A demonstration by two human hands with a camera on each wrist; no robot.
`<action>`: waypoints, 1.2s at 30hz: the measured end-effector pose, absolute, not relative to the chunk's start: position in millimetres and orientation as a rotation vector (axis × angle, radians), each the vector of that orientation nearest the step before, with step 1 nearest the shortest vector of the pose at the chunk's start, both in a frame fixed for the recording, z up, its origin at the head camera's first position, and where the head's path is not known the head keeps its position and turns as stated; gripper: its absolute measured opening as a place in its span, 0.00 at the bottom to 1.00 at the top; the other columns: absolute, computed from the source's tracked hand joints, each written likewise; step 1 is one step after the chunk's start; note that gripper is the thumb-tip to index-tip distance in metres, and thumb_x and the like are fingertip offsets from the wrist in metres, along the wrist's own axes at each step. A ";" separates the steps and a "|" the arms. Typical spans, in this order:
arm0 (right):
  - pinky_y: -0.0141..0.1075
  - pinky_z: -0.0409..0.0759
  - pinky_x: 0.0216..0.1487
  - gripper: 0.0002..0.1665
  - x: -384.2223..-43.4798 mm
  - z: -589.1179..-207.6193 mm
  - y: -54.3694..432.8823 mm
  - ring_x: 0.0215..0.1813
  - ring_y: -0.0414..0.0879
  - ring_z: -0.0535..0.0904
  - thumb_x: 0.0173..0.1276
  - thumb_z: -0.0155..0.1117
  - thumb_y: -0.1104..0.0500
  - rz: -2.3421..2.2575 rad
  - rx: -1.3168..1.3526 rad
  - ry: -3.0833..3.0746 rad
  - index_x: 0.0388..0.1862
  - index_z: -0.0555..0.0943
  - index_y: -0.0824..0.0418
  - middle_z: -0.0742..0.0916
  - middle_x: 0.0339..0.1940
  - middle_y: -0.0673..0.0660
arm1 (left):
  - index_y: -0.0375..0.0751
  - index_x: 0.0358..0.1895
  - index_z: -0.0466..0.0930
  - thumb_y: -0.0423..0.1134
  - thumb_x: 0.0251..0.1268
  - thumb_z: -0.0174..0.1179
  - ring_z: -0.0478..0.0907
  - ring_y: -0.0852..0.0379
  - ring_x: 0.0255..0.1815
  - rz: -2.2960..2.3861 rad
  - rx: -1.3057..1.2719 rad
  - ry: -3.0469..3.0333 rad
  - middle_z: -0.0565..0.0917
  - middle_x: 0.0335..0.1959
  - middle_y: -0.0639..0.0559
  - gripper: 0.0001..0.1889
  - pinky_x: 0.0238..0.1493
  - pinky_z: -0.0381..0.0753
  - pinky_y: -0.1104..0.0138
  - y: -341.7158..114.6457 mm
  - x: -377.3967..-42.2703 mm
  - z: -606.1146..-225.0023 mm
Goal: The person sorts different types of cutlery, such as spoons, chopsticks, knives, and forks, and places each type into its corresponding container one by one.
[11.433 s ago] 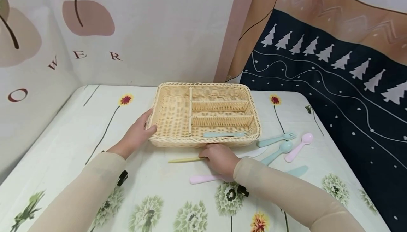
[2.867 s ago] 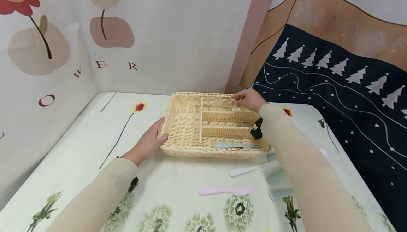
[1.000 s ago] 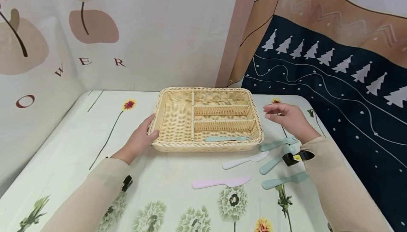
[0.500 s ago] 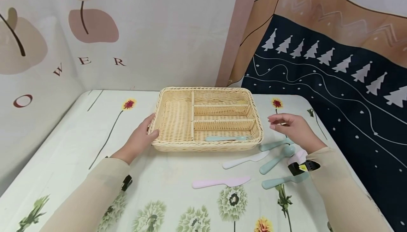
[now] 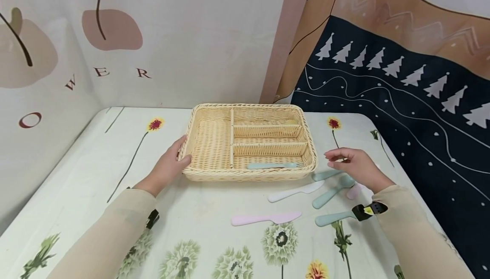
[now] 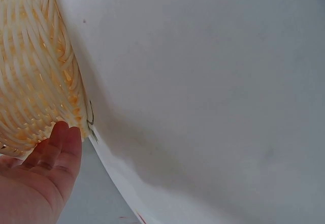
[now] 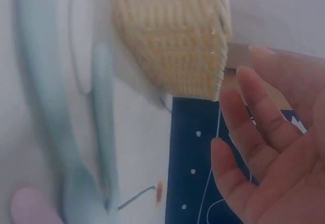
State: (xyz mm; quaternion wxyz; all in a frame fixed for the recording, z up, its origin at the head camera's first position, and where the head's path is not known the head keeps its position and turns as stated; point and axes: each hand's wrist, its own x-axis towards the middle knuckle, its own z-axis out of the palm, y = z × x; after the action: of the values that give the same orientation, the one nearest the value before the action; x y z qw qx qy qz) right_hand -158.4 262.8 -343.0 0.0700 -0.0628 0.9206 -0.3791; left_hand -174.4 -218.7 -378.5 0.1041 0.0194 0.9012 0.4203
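My left hand [image 5: 167, 167] grips the left side of a wicker cutlery basket [image 5: 210, 143], thumb at the rim and fingers along the outer wall. A light-blue fork [image 5: 272, 166] lies in its front compartment; something yellow [image 5: 292, 122] shows faintly in the back one. My right hand [image 5: 359, 166] hovers right of the basket, holding nothing, fingers loosely bent. Beneath it is a blue-green fork [image 5: 325, 175], its tines hidden. Close by are a blue-green spoon [image 5: 332, 194] and a pink spoon [image 5: 355, 191], partly covered by the wrist.
A white knife [image 5: 294, 192] lies before the basket's front right corner. Nearer me are a pink knife [image 5: 266, 219] and a blue-green knife [image 5: 334, 218], its blade behind the right wrist strap. Fabric-covered walls border the flowered tablecloth [image 5: 191, 211].
The yellow utensil left the table; my right hand reached into the back compartment, then withdrew rightward and has been lowering toward the fork. My left hand stays on the basket.
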 end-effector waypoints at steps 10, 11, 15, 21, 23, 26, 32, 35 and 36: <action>0.40 0.76 0.45 0.18 -150.2 -355.7 263.4 0.47 0.52 0.78 0.65 0.63 0.63 -1.042 -0.216 2.701 0.55 0.82 0.63 0.84 0.53 0.63 | 0.42 0.78 0.36 0.42 0.71 0.47 0.46 0.37 0.76 1.240 0.057 2.657 0.44 0.78 0.36 0.39 0.72 0.50 0.44 -216.9 -173.0 -376.3; 0.41 0.76 0.45 0.18 -149.0 -356.6 262.8 0.48 0.52 0.78 0.65 0.64 0.62 -1.029 -0.219 2.701 0.54 0.82 0.63 0.84 0.53 0.62 | 0.42 0.78 0.36 0.42 0.71 0.47 0.46 0.37 0.76 1.238 0.056 2.658 0.44 0.78 0.36 0.39 0.72 0.50 0.44 -216.9 -173.0 -376.4; 0.39 0.76 0.42 0.18 -143.8 -359.7 261.1 0.47 0.51 0.78 0.65 0.64 0.61 -0.994 -0.221 2.700 0.53 0.82 0.63 0.84 0.51 0.61 | 0.42 0.78 0.36 0.42 0.71 0.47 0.47 0.37 0.76 1.242 0.057 2.658 0.45 0.78 0.36 0.39 0.71 0.50 0.44 -217.0 -172.5 -376.0; 0.33 0.71 0.23 0.16 -137.5 -367.3 263.1 0.30 0.43 0.72 0.65 0.63 0.64 -0.999 -0.225 2.667 0.52 0.83 0.63 0.84 0.49 0.62 | 0.42 0.78 0.36 0.41 0.71 0.47 0.47 0.37 0.76 1.248 0.059 2.657 0.45 0.78 0.36 0.39 0.72 0.50 0.44 -217.3 -172.2 -376.4; 0.32 0.72 0.26 0.15 -136.2 -369.8 264.2 0.33 0.44 0.74 0.64 0.63 0.65 -0.970 -0.250 2.685 0.50 0.84 0.63 0.84 0.49 0.62 | 0.42 0.78 0.36 0.41 0.71 0.47 0.47 0.37 0.76 1.246 0.058 2.658 0.45 0.78 0.36 0.39 0.72 0.50 0.44 -217.3 -172.5 -376.7; 0.31 0.75 0.33 0.15 -134.8 -372.5 265.8 0.44 0.47 0.76 0.63 0.64 0.66 -0.916 -0.298 2.721 0.49 0.84 0.62 0.84 0.49 0.61 | 0.42 0.78 0.36 0.41 0.71 0.47 0.45 0.37 0.76 1.244 0.053 2.657 0.44 0.78 0.36 0.39 0.72 0.49 0.44 -217.3 -172.5 -376.6; 0.33 0.75 0.29 0.17 -133.0 -374.1 269.3 0.40 0.50 0.78 0.60 0.67 0.67 -0.917 -0.287 2.670 0.49 0.84 0.63 0.84 0.51 0.63 | 0.41 0.78 0.36 0.41 0.70 0.47 0.45 0.37 0.76 1.245 0.054 2.656 0.44 0.78 0.36 0.39 0.72 0.48 0.44 -217.2 -172.7 -376.1; 0.36 0.78 0.38 0.17 -133.2 -374.0 271.1 0.51 0.56 0.79 0.59 0.67 0.69 -0.866 -0.334 2.688 0.49 0.85 0.62 0.85 0.50 0.61 | 0.41 0.78 0.36 0.41 0.70 0.47 0.45 0.37 0.76 1.241 0.054 2.655 0.44 0.78 0.36 0.39 0.72 0.48 0.44 -217.1 -172.9 -376.3; 0.38 0.78 0.42 0.17 -133.2 -373.7 271.6 0.54 0.58 0.78 0.58 0.68 0.69 -0.848 -0.353 2.696 0.48 0.85 0.62 0.85 0.50 0.61 | 0.41 0.78 0.36 0.41 0.70 0.47 0.45 0.37 0.76 1.241 0.055 2.655 0.44 0.78 0.36 0.39 0.72 0.48 0.44 -217.2 -172.9 -376.3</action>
State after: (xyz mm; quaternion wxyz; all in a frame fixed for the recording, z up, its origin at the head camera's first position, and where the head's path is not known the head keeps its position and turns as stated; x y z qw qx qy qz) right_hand -133.2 271.6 -373.7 0.1462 -0.1225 0.9364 -0.2946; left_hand -172.9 -217.2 -376.3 0.1050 0.0185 0.9008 0.4209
